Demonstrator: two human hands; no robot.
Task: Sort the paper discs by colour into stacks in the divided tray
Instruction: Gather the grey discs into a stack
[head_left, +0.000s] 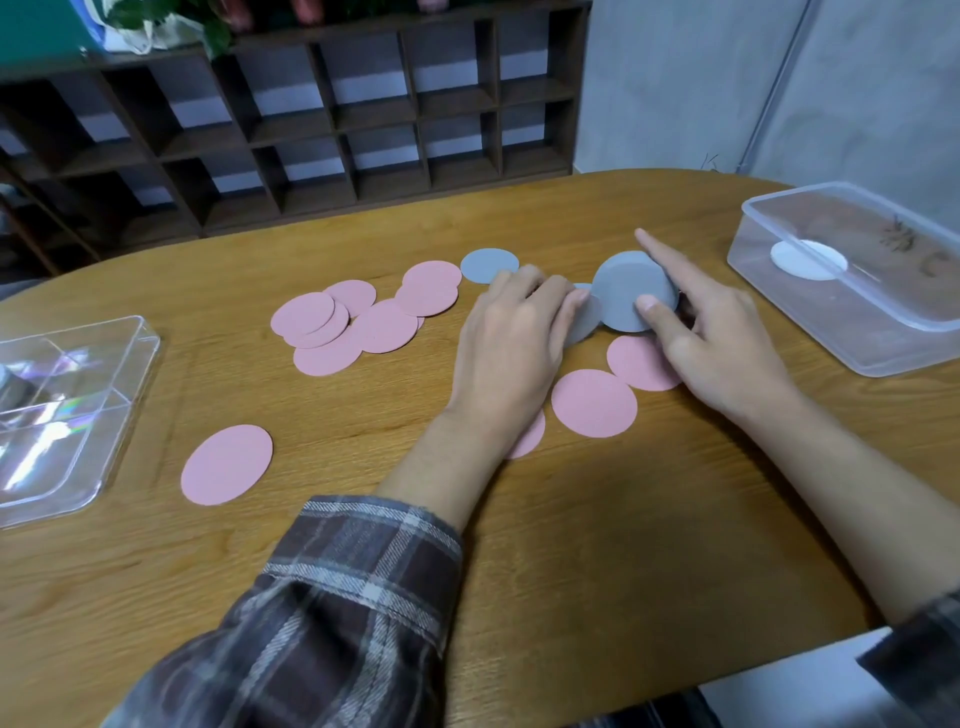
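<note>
Wooden worktop (519, 545), rounded at the far edge, with a dark cubby shelf (311, 130) behind. At the far left, a clear divided tray (62, 441), with no discs visible in it. Scattered mid-worktop, pink discs (353, 322), most overlapping in a loose cluster and several lying singly nearer the body. Right hand (722, 353) grasping a grey stack (631, 299), tilted up on edge, thumb on the near face, other fingers behind, index finger pointing away. Left hand (511, 343) with fingers bent, tips on a grey disc (584, 325) touching the stack's left side. Pinching or merely pressing, cannot tell, with the thumb hidden. Beyond the left knuckles, flat on the wood, a far grey (488, 265). At the far right, a clear box (831, 338) with something white and round inside. Step in hand, by the look of it: gathering greys into one pile before carrying anything to the tray. Sorting barely begun, with all pinks loose. Needed next: sliding the disc under the left fingertips onto the stack, squaring the edges, then fetching the far grey. Thin paper lying flat, so probably a drag or a nail under the rim to lift it. After that, a carry over the pinks to the tray, well apart on the left, pinched firmly enough to keep the pile from fanning.
</note>
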